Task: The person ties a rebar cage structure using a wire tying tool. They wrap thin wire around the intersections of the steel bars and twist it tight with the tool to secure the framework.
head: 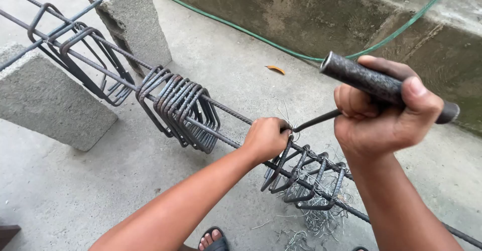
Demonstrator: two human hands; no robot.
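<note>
My left hand (266,138) grips a long rebar (228,111) where a bent stirrup (281,168) hangs on it. My right hand (381,113) is closed around the dark cylindrical handle of a tying tool (374,82). The tool's thin hooked rod (316,121) reaches to the fingers of my left hand, where thin wire ends stick up. A tight bunch of stirrups (183,110) hangs on the bars to the left of my left hand. Three more stirrups (314,183) hang just right of it, below my right hand.
The bars rest on two grey concrete blocks (42,100) (133,20) at the left. Loose wire scraps (314,221) lie on the concrete floor. A green hose (281,47) runs along a concrete step. My sandalled foot (211,240) shows at the bottom.
</note>
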